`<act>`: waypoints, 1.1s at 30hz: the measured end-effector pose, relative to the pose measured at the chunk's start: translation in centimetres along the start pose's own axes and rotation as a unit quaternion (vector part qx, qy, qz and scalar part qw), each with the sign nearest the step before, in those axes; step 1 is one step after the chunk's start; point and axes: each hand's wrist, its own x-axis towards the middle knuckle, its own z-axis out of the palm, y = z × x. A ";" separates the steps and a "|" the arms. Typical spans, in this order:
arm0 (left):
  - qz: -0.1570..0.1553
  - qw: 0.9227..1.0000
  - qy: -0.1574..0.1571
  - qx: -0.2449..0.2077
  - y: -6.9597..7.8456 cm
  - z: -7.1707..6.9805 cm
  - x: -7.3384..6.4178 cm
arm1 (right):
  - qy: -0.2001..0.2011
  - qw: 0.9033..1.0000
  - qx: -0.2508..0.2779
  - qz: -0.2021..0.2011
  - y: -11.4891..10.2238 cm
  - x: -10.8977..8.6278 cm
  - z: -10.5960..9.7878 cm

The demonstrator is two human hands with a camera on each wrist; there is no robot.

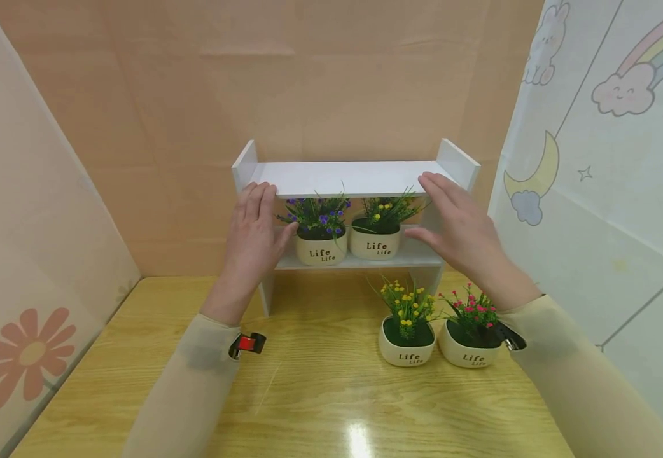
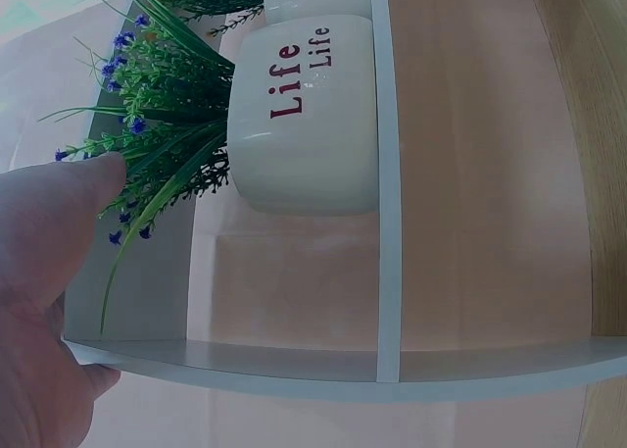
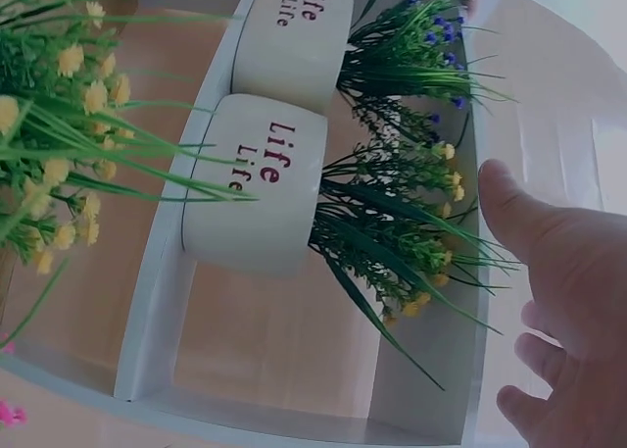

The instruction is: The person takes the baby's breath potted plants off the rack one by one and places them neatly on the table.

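Left fingers [image 1: 256, 200], right fingers [image 1: 441, 191], extended, at shelf [image 1: 343, 176]

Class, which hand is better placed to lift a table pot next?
Probably the right hand: the pink-flowered pot and lower yellow-flowered pot stand nearer it than the left hand.

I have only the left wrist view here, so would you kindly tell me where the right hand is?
Observer: The right hand is at the top right of the white two-tier shelf.
Operator: Thank you; does anything stand on the wooden table in front of that shelf?
Observer: Yes, a potted plant with yellow flowers and, to its right, a potted plant with pink flowers.
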 end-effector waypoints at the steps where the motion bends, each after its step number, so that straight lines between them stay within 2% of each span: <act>1: 0.000 1.000 -0.001 0.000 0.0 0.0 0.0 | -0.001 1.000 -0.004 -0.003 0.1 0.2 0.1; 10: -0.001 1.000 -0.001 -0.003 0.1 -0.1 0.0 | 0.002 0.999 -0.025 -0.025 0.3 1.3 1.1; 19: 0.008 1.000 0.012 0.000 0.0 0.1 -0.1 | -0.023 0.998 -0.052 -0.018 0.6 1.6 1.6; 26: -0.001 1.000 -0.004 0.004 0.0 0.0 0.0 | -0.023 0.998 -0.055 0.001 1.1 1.6 1.8; 33: -0.001 1.000 -0.003 0.002 0.0 0.0 0.0 | -0.010 0.998 -0.061 0.004 1.5 1.4 1.8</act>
